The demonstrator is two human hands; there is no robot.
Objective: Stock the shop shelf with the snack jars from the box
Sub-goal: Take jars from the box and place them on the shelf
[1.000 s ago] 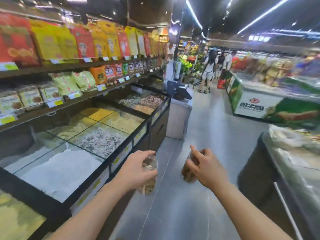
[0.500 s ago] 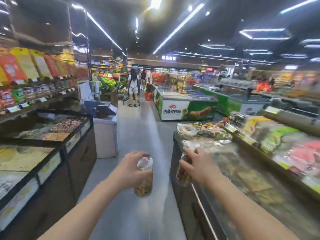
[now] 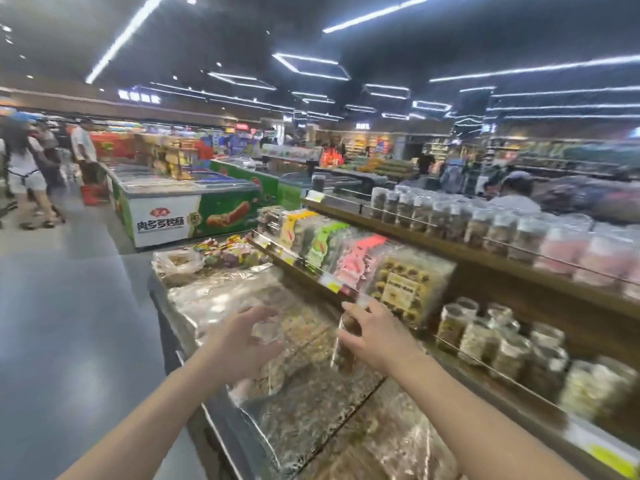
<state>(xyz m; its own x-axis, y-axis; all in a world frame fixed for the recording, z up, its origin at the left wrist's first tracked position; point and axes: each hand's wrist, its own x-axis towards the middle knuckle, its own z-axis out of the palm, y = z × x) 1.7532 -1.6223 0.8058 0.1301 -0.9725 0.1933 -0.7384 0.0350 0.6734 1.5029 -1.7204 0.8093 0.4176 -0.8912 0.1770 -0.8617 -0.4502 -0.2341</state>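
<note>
We carry two clear plastic jars with see-through lids. The left jar [image 3: 268,355] is filled with pale, nutty pieces; the right jar [image 3: 343,344] holds something darker. Our left hand [image 3: 242,341] wraps its curled fingers round the left jar, and our right hand [image 3: 375,336] grips the right jar the same way. Both jars hang above the foil-covered bin counter [image 3: 311,427]. To the right, the wooden shelf [image 3: 519,285] already carries rows of similar jars. The grey aisle floor [image 3: 69,323] lies open on our left.

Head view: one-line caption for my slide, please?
Left hand and right hand each carry a snack jar toward the jar-lined shelf.
</note>
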